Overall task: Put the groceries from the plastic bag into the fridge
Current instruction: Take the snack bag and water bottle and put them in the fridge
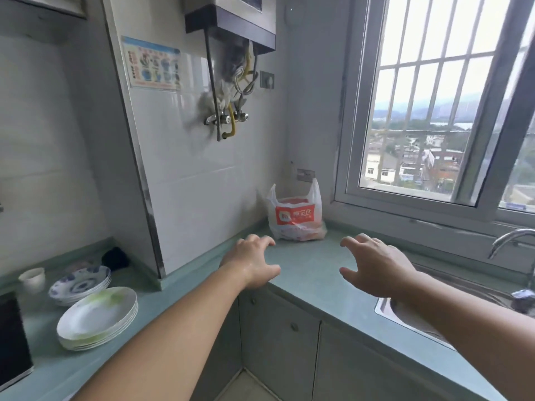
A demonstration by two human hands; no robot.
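Plastic bag [295, 215] on counter [307, 273] corner, plates [97, 318] left, sink [411, 316] right

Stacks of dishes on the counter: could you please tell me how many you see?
2. A blue-patterned stack sits near the small cup; a white stack sits in front of it.

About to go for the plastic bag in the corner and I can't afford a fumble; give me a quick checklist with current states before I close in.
1. Plastic bag upright on the countertop, in the corner below the window: ok.
2. Left hand free, fingers spread, holding nothing: ok.
3. Right hand free, fingers spread, holding nothing: ok.
4. Path from both hands to the bag, bare countertop between: ok.
5. Bag handles reachable, both standing up at the top: ok.
6. Bag contents and weight, only reddish shapes show through the plastic: cannot tell.
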